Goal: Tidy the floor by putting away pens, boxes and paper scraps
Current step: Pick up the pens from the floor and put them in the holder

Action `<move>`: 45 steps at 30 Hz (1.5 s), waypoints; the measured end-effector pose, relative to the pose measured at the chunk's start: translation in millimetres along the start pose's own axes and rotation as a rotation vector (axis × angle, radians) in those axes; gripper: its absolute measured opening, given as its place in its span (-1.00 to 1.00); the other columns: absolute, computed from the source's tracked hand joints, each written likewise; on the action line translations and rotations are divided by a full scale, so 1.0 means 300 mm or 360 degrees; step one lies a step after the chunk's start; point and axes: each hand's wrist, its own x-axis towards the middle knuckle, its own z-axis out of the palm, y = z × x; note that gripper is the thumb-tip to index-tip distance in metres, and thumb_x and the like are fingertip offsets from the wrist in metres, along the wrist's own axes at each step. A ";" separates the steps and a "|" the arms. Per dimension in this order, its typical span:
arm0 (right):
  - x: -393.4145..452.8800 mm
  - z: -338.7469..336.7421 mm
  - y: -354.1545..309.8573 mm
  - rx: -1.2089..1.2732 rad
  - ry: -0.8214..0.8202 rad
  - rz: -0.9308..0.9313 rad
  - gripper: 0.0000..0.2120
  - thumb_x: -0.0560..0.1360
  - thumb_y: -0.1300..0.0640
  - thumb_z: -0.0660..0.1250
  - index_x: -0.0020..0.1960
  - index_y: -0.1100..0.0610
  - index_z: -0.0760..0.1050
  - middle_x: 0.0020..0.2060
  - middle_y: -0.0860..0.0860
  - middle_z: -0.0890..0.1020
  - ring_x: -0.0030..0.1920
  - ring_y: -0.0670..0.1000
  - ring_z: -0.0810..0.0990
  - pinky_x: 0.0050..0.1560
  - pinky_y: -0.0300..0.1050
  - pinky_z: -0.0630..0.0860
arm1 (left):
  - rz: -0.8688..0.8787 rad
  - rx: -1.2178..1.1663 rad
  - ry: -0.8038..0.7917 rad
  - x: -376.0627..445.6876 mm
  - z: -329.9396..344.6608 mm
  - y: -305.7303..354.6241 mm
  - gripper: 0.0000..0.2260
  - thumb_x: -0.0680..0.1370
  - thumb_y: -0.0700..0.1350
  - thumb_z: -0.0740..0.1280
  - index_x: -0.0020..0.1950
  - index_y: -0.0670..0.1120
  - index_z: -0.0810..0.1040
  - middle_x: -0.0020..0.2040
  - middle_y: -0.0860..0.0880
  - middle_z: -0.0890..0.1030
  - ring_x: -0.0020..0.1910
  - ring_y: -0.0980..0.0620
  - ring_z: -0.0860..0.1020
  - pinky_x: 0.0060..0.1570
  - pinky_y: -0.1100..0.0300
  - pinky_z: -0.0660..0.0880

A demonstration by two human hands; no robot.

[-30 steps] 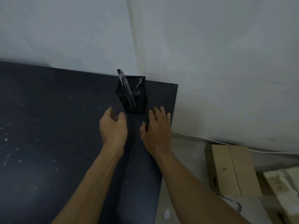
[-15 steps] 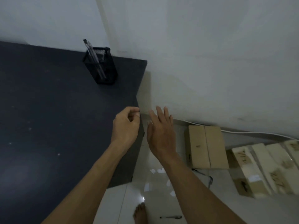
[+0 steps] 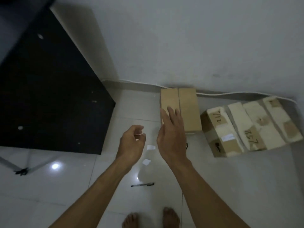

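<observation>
Fingers of the right hand extended, left hand loosely curled, both empty, now swung from desk to floor; pen lies below them, scraps between: pickup pending.

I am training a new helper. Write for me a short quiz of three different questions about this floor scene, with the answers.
1. True or false: the pen lies on the floor.
2. Which hand has straight fingers: A) left hand B) right hand?
3. Fill in: the plain brown box stands against the ____.

Key: 1 true. 2 B; the left hand's fingers are loosely curled, and both hands hold nothing. 3 wall; the taped box lies beside it, and paper scraps lie nearer the feet.
</observation>
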 end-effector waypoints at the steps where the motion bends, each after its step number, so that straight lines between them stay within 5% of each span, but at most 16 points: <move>1: -0.038 0.037 0.066 -0.0002 -0.0016 0.0027 -0.54 0.52 0.34 0.17 0.41 0.17 0.34 0.43 0.17 0.35 0.48 0.24 0.17 0.45 0.22 0.18 | -0.0014 0.0022 -0.0027 0.005 0.052 -0.054 -0.76 0.59 -0.17 0.25 0.25 0.00 0.49 0.12 0.03 0.54 0.08 0.07 0.52 0.02 0.28 0.43; 9: -0.251 0.329 0.492 -0.0012 -0.0014 0.0123 -0.54 0.52 0.28 0.27 0.41 0.15 0.35 0.45 0.14 0.32 0.48 0.18 0.19 0.39 0.24 0.29 | -0.0110 0.0146 -0.0138 0.119 0.365 -0.480 -0.79 0.61 -0.10 0.21 0.24 0.03 0.49 0.10 0.08 0.51 0.01 0.09 0.49 -0.06 0.26 0.40; 17: -0.350 0.612 0.935 -0.0213 0.0063 -0.0028 -0.54 0.47 0.28 0.35 0.35 0.17 0.40 0.38 0.13 0.42 0.41 0.16 0.36 0.28 0.06 0.43 | -0.0008 0.0135 -0.0329 0.320 0.629 -0.835 -0.78 0.63 -0.10 0.13 0.22 0.09 0.45 -0.02 0.04 0.53 -0.21 0.18 0.49 -0.42 0.48 0.39; 23: -0.395 0.771 1.190 -0.0338 -0.0102 -0.0072 -0.56 0.46 0.20 0.39 0.33 0.15 0.45 0.31 0.10 0.51 0.26 0.10 0.53 0.13 -0.08 0.49 | 0.0097 0.0174 -0.0442 0.506 0.764 -0.963 -0.80 0.62 -0.12 0.16 0.19 0.11 0.43 0.09 -0.02 0.56 0.05 0.00 0.57 -0.10 0.18 0.51; 27: -0.433 0.857 1.285 -0.0328 -0.0094 0.0004 -0.59 0.48 0.18 0.37 0.32 0.15 0.46 0.28 0.10 0.53 0.20 0.10 0.56 0.14 -0.09 0.49 | 0.0087 0.0094 -0.0428 0.575 0.824 -1.024 -0.78 0.60 -0.15 0.19 0.21 0.06 0.46 0.08 -0.06 0.58 0.05 -0.04 0.58 0.03 0.05 0.52; 31: -0.476 0.888 1.343 -0.0354 -0.0208 -0.0014 -0.62 0.46 0.17 0.37 0.27 0.16 0.50 0.10 0.10 0.59 -0.05 0.11 0.63 -0.13 -0.04 0.60 | -0.0100 -0.0109 -0.0471 0.569 0.876 -1.083 -0.81 0.58 -0.22 0.22 0.14 -0.01 0.49 0.02 -0.09 0.61 -0.15 0.03 0.60 0.00 0.07 0.53; 37: -0.472 0.908 1.381 -0.0305 -0.0224 0.0382 -0.63 0.51 0.08 0.31 0.29 0.15 0.48 0.08 0.11 0.58 0.02 0.13 0.58 -0.05 -0.03 0.55 | -0.0325 -0.0315 -0.0525 0.537 0.894 -1.143 -0.81 0.59 -0.24 0.19 0.16 -0.09 0.51 0.02 -0.15 0.62 -0.10 -0.08 0.62 -0.03 0.04 0.56; 45: -0.490 0.988 1.371 -0.0607 -0.0314 0.0351 -0.82 0.52 0.15 0.22 -0.05 0.20 0.56 -0.12 0.11 0.57 -0.11 0.16 0.57 -0.25 -0.04 0.50 | -0.0448 -0.0488 -0.0494 0.574 0.899 -1.197 -0.80 0.60 -0.25 0.16 0.16 -0.12 0.50 -0.02 -0.18 0.61 -0.12 -0.11 0.61 -0.09 0.05 0.57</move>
